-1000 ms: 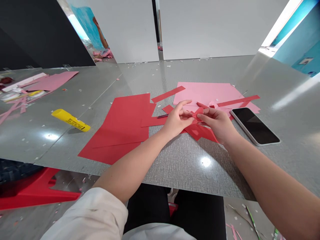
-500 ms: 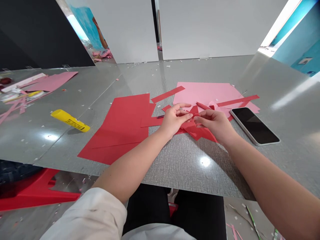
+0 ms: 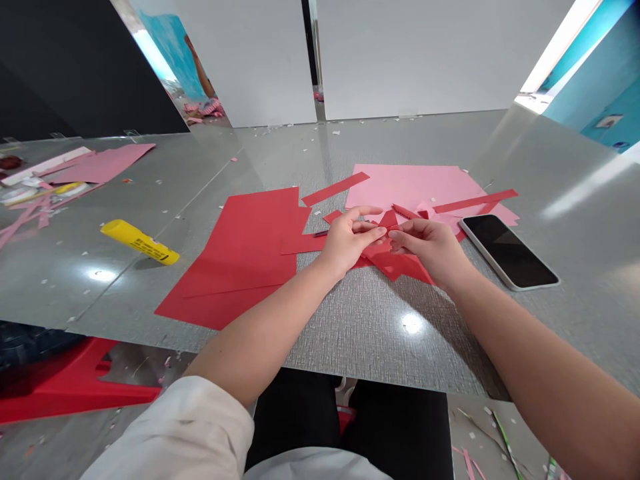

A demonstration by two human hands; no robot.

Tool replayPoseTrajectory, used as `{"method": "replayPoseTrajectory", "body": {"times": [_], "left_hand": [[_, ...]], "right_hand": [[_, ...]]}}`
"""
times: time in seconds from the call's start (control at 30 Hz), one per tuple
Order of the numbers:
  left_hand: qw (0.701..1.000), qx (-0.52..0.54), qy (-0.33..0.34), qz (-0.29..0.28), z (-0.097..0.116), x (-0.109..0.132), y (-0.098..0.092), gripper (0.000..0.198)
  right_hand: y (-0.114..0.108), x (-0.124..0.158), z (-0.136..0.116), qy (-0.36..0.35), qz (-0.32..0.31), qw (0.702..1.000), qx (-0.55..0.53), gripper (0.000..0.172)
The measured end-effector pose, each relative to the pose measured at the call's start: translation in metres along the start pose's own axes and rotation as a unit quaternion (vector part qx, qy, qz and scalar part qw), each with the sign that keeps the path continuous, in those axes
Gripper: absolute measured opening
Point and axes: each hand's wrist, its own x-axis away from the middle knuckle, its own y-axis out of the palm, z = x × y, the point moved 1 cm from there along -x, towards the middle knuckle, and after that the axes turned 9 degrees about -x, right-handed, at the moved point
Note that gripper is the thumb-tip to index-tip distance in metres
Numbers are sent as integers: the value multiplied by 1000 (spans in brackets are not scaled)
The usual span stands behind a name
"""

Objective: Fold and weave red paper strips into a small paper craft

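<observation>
The left hand (image 3: pixel 347 240) and the right hand (image 3: pixel 437 250) meet right of the middle of the frame, thumbs nearly tip to tip. Each is narrowed to a pinch on a small red paper piece (image 3: pixel 389 219); the left forefinger is lifted clear. The piece sits at the fingertips, one pointed part showing just beyond them, the rest hidden behind the fingers.

A second ago the fingertips were further apart and set at a slant; now they have closed in to nearly level, and the pointed part shows more plainly. Over the last half second the grip has hardly moved. I judge that the paper is being pressed or creased where the thumbs meet, rather than turned.

Just below the fingers lie loose red scraps (image 3: pixel 395 265) on the table (image 3: pixel 340 320). A dark, thin object (image 3: pixel 321 233), perhaps a pen, lies beside the left hand. Beyond the hands is a pink sheet (image 3: pixel 407 183), with a red strip (image 3: pixel 336 189) near its left edge. A phone (image 3: pixel 510 252) lies to the right of the right hand. Left of centre are large red sheets (image 3: pixel 245 240), and farther left a yellow tube (image 3: pixel 140 241). More pink paper (image 3: pixel 107 163) lies at the upper left.
</observation>
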Motion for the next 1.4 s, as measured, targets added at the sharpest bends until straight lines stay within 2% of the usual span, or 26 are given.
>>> {"method": "replayPoseTrajectory", "body": {"times": [0.2, 0.47, 0.67, 0.97, 1.1, 1.4], "left_hand": [[999, -41, 28, 14, -1, 0, 0, 26], [993, -103, 39, 39, 3, 1, 3, 22], [995, -77, 45, 40, 2, 0, 4, 24], [997, -53, 34, 48, -1, -1, 3, 23], [997, -71, 23, 26, 0, 0, 1, 27], [995, -94, 18, -6, 2, 1, 1, 28]], "right_hand": [[2, 1, -1, 15, -8, 1000, -23, 19], [5, 1, 0, 1, -37, 999, 28, 23], [6, 2, -3, 23, -35, 998, 39, 21], [3, -1, 0, -13, -49, 992, 115, 20], [2, -1, 0, -21, -39, 985, 164, 21], [2, 0, 0, -47, -42, 997, 51, 26]]}}
